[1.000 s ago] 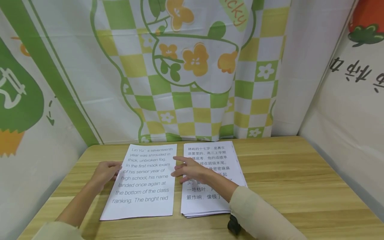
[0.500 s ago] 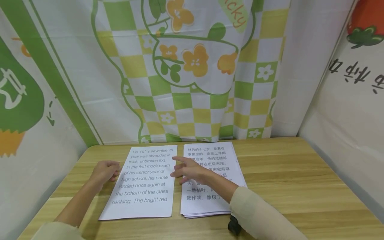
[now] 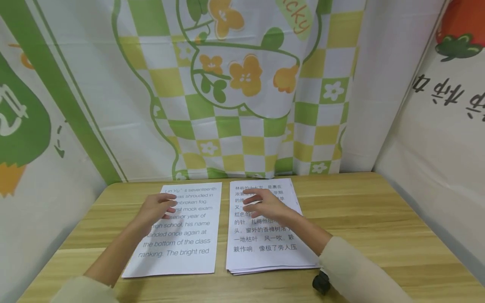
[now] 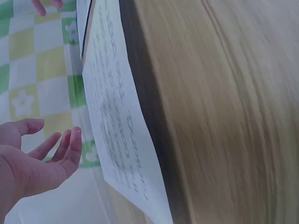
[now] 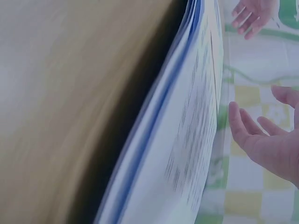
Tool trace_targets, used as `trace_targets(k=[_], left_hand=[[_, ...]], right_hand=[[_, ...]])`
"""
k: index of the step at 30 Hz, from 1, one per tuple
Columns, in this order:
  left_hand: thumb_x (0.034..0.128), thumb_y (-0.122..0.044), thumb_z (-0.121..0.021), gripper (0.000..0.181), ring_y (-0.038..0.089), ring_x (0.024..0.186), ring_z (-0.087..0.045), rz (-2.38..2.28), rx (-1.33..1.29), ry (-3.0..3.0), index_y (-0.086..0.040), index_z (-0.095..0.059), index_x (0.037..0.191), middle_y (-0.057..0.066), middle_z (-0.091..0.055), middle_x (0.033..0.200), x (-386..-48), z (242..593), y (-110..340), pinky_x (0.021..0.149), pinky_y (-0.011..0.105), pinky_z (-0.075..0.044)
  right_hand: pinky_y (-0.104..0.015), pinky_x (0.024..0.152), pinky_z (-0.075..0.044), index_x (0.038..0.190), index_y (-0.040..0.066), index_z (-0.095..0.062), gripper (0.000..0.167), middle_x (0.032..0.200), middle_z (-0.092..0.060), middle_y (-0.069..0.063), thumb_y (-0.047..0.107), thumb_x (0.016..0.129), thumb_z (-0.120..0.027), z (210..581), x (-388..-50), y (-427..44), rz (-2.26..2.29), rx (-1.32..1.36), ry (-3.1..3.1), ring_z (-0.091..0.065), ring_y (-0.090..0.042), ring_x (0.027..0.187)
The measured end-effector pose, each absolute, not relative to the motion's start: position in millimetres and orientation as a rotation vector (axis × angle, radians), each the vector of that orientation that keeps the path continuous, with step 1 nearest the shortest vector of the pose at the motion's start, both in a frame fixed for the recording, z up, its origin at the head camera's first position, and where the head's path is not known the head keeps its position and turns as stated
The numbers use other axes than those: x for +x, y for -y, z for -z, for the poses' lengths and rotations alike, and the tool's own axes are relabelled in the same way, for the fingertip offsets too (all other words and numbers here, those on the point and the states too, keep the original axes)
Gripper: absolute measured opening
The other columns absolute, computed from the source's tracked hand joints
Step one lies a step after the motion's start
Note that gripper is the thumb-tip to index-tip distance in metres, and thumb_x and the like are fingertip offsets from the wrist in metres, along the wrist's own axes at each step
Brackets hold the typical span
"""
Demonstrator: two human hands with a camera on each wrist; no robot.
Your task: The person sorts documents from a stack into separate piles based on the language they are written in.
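Note:
Two sets of printed paper lie side by side in the head view. Above the left sheet (image 3: 185, 240), which bears English text, hovers the left hand (image 3: 154, 209), its fingers loosely bent and holding nothing. The right hand (image 3: 270, 207) is raised over the stack with Chinese text (image 3: 265, 256), empty, fingers spread. In the left wrist view a gap shows between the left hand (image 4: 39, 163) and the sheet (image 4: 117, 112). The right wrist view shows the right hand (image 5: 268, 135) apart from the layered stack (image 5: 173, 140).
The wooden table (image 3: 363, 235) carries both papers. A black object (image 3: 321, 283) sits under the right sleeve near the front. Behind the table hangs a green and yellow checked curtain (image 3: 242, 143), with printed white cloth (image 3: 428, 139) along the sides.
The left hand has moved right from beside the English sheet to above it. The right hand has shifted right, away from the gap between the papers, over the Chinese stack.

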State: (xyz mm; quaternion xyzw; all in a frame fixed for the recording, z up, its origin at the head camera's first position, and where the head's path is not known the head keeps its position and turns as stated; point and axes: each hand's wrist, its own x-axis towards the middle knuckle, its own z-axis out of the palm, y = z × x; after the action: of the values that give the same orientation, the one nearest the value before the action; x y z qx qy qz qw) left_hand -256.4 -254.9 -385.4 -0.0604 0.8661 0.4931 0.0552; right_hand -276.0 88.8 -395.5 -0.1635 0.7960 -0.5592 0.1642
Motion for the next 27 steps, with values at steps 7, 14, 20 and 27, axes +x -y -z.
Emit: trace_targets(k=[7, 14, 20, 27], left_hand=[[0.1043, -0.015, -0.056, 0.048, 0.036, 0.107, -0.070, -1.514, -0.077, -2.613, 0.012, -0.050, 0.144, 0.032, -0.058, 0.138, -259.0, 381.4, 223.3, 0.083, 0.035, -0.062], [0.1035, -0.015, -0.057, 0.047, 0.036, 0.107, -0.070, -1.551, -0.039, -2.555, 0.010, -0.052, 0.143, 0.031, -0.061, 0.135, -259.3, 387.3, 201.0, 0.090, 0.042, -0.061], [0.1015, -0.009, -0.059, 0.045, 0.034, 0.105, -0.072, -1.627, -0.026, -2.452, 0.011, -0.053, 0.141, 0.031, -0.061, 0.134, -257.7, 395.8, 185.7, 0.093, 0.042, -0.061], [0.1012, -0.003, -0.055, 0.042, 0.039, 0.110, -0.071, -1.685, 0.034, -2.342, 0.015, -0.051, 0.139, 0.034, -0.060, 0.132, -256.9, 398.4, 169.7, 0.094, 0.042, -0.061]], right_hand=[[-0.043, 0.090, -0.063, 0.147, -0.007, -0.050, 0.057, 0.132, -0.064, -0.030, 0.006, 0.094, -0.070, 395.2, -278.4, -129.1, 1.603, -0.395, -2.366, -0.070, -0.034, 0.112], [-0.042, 0.090, -0.063, 0.145, -0.009, -0.051, 0.054, 0.131, -0.064, -0.030, 0.005, 0.096, -0.068, 399.4, -274.8, -151.1, 1.610, -0.319, -2.416, -0.069, -0.034, 0.111], [-0.043, 0.089, -0.063, 0.143, -0.011, -0.051, 0.052, 0.130, -0.063, -0.033, 0.003, 0.096, -0.067, 403.6, -274.1, -166.4, 1.653, -0.276, -2.456, -0.068, -0.037, 0.112], [-0.040, 0.087, -0.064, 0.143, -0.011, -0.050, 0.054, 0.129, -0.064, -0.032, 0.003, 0.095, -0.067, 402.9, -273.6, -184.5, 1.623, -0.182, -2.513, -0.068, -0.037, 0.111]])
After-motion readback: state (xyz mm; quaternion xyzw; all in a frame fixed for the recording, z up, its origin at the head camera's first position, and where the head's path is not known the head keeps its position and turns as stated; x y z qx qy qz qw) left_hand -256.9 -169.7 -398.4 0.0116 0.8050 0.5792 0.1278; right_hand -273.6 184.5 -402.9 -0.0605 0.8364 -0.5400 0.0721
